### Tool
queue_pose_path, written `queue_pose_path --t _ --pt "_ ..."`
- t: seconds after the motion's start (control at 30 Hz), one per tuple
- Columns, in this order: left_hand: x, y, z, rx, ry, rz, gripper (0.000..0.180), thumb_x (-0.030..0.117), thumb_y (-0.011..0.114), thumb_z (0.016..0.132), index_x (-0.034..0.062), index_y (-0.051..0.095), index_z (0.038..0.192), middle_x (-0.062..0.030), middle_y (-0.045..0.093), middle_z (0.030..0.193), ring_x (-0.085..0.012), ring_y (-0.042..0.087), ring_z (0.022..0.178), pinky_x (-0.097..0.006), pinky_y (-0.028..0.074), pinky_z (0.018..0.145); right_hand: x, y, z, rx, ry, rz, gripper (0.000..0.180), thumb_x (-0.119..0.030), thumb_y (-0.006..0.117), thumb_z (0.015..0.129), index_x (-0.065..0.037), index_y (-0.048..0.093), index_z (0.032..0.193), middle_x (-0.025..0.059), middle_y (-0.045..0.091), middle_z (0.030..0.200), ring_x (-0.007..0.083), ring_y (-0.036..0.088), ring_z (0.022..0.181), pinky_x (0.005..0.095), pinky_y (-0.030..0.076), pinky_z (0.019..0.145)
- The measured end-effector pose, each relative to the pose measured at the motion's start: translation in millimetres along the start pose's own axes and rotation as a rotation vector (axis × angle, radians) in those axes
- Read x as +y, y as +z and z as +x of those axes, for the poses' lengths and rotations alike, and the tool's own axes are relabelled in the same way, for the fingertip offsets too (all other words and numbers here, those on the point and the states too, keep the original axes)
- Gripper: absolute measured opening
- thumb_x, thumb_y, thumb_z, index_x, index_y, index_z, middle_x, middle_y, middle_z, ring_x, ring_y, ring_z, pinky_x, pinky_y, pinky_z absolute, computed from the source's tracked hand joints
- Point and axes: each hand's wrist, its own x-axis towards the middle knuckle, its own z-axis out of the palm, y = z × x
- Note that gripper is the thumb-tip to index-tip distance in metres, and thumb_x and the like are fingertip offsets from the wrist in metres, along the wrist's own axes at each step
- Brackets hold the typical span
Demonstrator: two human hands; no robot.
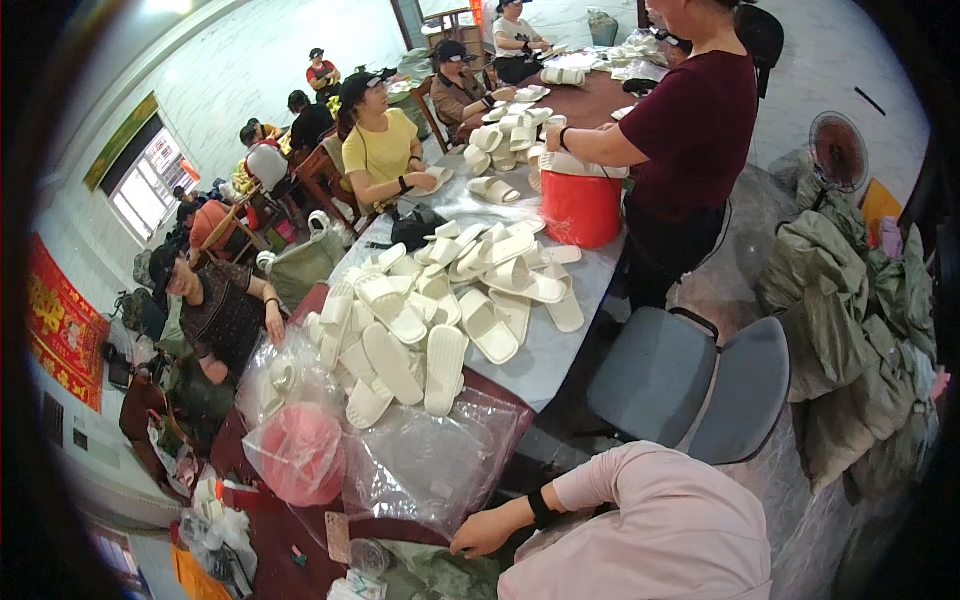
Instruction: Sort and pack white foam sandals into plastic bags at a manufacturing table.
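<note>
My right hand (487,530), below a black wristband and pink sleeve, is at the table's near edge. Its fingers are bent and close together; what they hold, if anything, cannot be made out. Beside it lies the near corner of a flat clear plastic bag (430,470), and just below is a grey-green sack (435,572). My left hand is out of view. Beyond the bag, cream slide sandals (445,365) lie in a large loose heap. Left of the flat bag, clear plastic wraps a round pink-red container (300,455).
A grey chair (655,375) stands at right, before piled sacks (830,300) and a fan (838,150). Across the table, a person in dark red stands by a red bucket (582,208). A person in yellow (385,150) handles a sandal; another sits at left (225,310).
</note>
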Motion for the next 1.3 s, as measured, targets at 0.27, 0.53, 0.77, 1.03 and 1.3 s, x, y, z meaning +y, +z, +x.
queue_pose_path --t 0.27,0.53,0.77,1.03,1.3 --pt "117.8 43.0 31.5 -0.124 0.027 0.125 0.04 0.029 0.042 0.088 0.0002 0.049 0.115 -0.0142 0.054 0.108 -0.0258 0.051 0.095 -0.037 0.042 0.08 37.9 -34.2 -20.1 -0.055 0.098 0.016 0.032 -0.019 0.05 0.084 -0.002 0.05 0.111 0.02 0.056 0.102 0.0361 0.053 0.096 0.0425 0.043 0.08" --pt "113.8 19.2 -111.5 -0.184 -0.447 -0.216 0.048 0.031 0.029 0.093 0.0018 0.035 0.131 -0.0145 0.037 0.134 -0.0304 0.039 0.119 -0.037 0.033 0.097 116.2 -65.3 -39.1 0.016 0.272 -0.04 0.033 -0.024 0.049 0.083 -0.006 0.05 0.11 0.0216 0.059 0.091 0.039 0.057 0.082 0.0465 0.045 0.071" --pt "110.8 7.4 -89.7 -0.33 -0.566 -0.59 0.068 0.056 0.018 0.09 0.0023 0.037 0.128 -0.0186 0.044 0.126 -0.0339 0.042 0.116 -0.039 0.033 0.097 124.6 -77.9 -12.9 0.085 0.174 -0.096 0.036 -0.021 0.055 0.08 -0.005 0.05 0.112 0.0197 0.059 0.093 0.0372 0.057 0.083 0.0453 0.046 0.071" --pt "157.3 -51.8 -28.9 -0.479 -0.147 0.188 0.045 0.037 0.041 0.084 0.0052 0.056 0.111 -0.0203 0.056 0.11 -0.0365 0.053 0.102 -0.044 0.041 0.086 137.1 -57.1 3.5 0.091 0.275 -0.345 0.047 -0.015 0.057 0.077 -0.008 0.043 0.122 0.0169 0.041 0.128 0.036 0.048 0.106 0.0419 0.042 0.086" --pt "224.8 -33.5 29.2 -0.338 0.364 -0.003 0.047 0.033 0.048 0.083 0.0086 0.046 0.124 -0.0201 0.049 0.121 -0.0379 0.051 0.105 -0.045 0.041 0.087 174.2 -45.1 60.0 0.186 0.25 -0.645 0.054 -0.018 0.055 0.078 -0.007 0.038 0.128 0.0133 0.034 0.136 0.0301 0.034 0.124 0.0453 0.03 0.099"
